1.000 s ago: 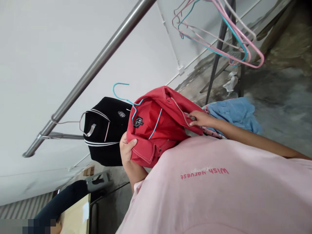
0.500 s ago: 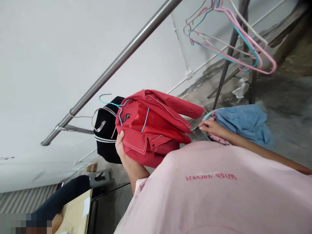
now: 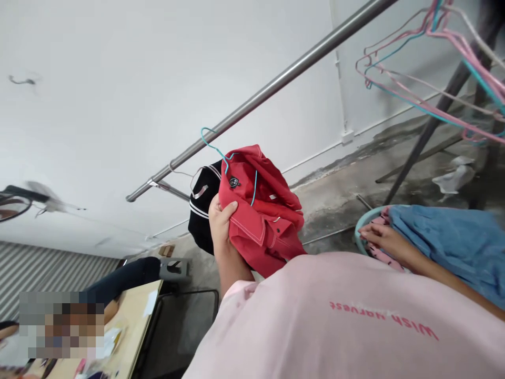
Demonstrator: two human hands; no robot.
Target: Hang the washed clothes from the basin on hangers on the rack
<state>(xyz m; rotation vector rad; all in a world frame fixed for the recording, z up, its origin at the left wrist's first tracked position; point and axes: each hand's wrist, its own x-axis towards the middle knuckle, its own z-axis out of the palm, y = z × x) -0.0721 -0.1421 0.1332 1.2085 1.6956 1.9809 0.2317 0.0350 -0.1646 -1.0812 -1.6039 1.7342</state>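
Red cotton jacket with white stitching [image 3: 262, 210], centre of frame, bunched on a thin turquoise wire hanger [image 3: 221, 150]; hanger hook raised just below the slanting steel clothes rail [image 3: 260, 97], apparently not yet over it, contact hard to judge from this angle. Left hand [image 3: 221, 223] clamped on the lower left edge of the jacket, thumb on top of the fabric, fingers curled under. Right hand [image 3: 381, 237] at centre right, laid on a pink patterned cloth [image 3: 381, 255] at the rim of a pale green round basin [image 3: 361, 231]; fingers loosely bent, resting on the cloth, whether pinching it impossible to tell. Blue crumpled garment [image 3: 453, 242] heaped in the same basin, right of frame. Black jacket with white stripe trim [image 3: 203, 208] already hung on the rail on a grey wire hanger, just behind the red one. Bundle of empty pink and turquoise wire hangers [image 3: 434, 58] dangling upper right. Judged state: one garment up, red one hangered but still to be hooked on, at least two pieces left in the basin. Lower left: another person's dark sleeve [image 3: 126, 279] by a pale wooden tabletop [image 3: 138, 321].
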